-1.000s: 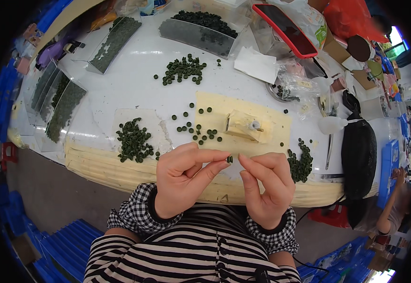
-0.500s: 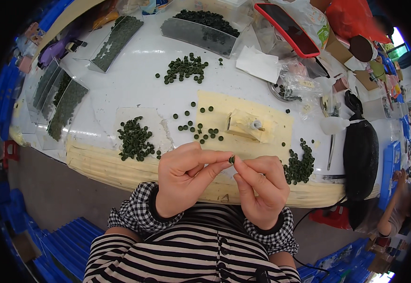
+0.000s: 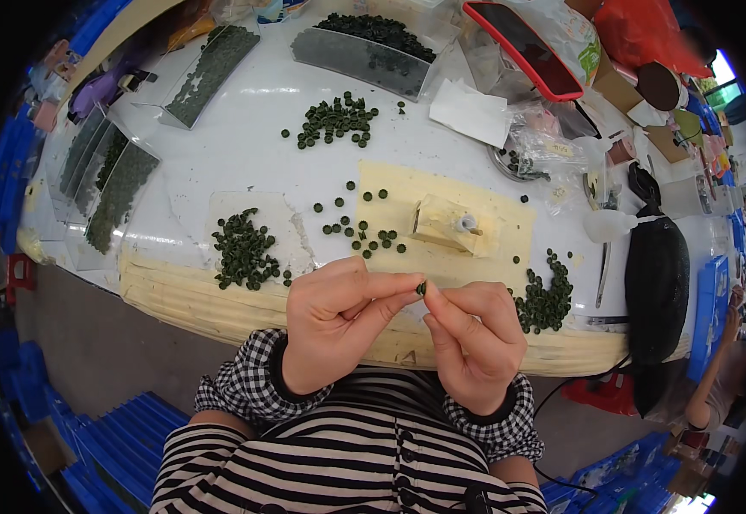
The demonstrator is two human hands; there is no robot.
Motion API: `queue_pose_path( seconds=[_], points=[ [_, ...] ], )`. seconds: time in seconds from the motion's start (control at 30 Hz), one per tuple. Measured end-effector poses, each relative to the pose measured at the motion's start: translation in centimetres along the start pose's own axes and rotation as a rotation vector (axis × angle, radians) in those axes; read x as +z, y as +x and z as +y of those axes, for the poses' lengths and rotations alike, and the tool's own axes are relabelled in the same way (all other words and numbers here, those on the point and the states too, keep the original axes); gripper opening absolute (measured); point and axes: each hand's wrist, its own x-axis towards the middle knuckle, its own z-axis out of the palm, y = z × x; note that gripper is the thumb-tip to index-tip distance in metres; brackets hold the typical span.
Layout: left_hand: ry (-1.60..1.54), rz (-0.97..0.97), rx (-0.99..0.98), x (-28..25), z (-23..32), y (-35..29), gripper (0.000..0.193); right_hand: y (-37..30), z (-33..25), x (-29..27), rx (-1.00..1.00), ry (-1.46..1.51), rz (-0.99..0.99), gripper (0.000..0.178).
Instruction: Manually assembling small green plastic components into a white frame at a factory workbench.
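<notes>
Between the fingertips of both hands is a small dark green round piece (image 3: 422, 289), partly covered by the fingers. My left hand (image 3: 328, 319) pinches it from the left with thumb and forefinger. From the other side my right hand (image 3: 476, 330) pinches it too. Just beyond the hands, several like pieces (image 3: 374, 245) lie scattered on a yellow sheet (image 3: 381, 184). On that sheet stands a small tape-wrapped block (image 3: 441, 226) with a pale nozzle-like part on it. One pile of green pieces (image 3: 244, 250) is left of my hands, another pile (image 3: 546, 295) right of them.
Farther back is a third heap of green pieces (image 3: 336, 122). Clear bins (image 3: 360, 64) of pieces stand at the back and left. A red-cased phone (image 3: 527, 51), a white paper (image 3: 469, 111), tweezers (image 3: 602, 276) and a black bag (image 3: 657, 287) are on the right. A person (image 3: 720, 385) sits beyond.
Both hands keep their pinch on the small green piece at nearly the same spot. The view has shifted very slightly.
</notes>
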Motion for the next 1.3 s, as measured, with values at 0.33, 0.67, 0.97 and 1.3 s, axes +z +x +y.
queue_pose_path(
  seconds=[0.33, 0.67, 0.97, 1.3],
  points=[
    [0.006, -0.009, -0.005, 0.0, 0.0, 0.0, 0.024, -0.1, 0.2, 0.0, -0.008, 0.0, 0.003, 0.035],
    [0.152, -0.064, 0.004, -0.4, 0.8, 0.4, 0.02, -0.5, 0.9, -1.2, 0.073, -0.055, 0.053, 0.032],
    [0.608, -0.134, 0.136, -1.3, -0.6, 0.6, 0.018, -1.2, 1.5, -4.4, 0.201, -0.356, 0.013, 0.018],
    [-0.704, 0.284, -0.304, -2.8, 0.3, 0.7, 0.025, -2.1, 1.7, -3.4, 0.083, -0.603, -0.117, 0.02]
  ],
)
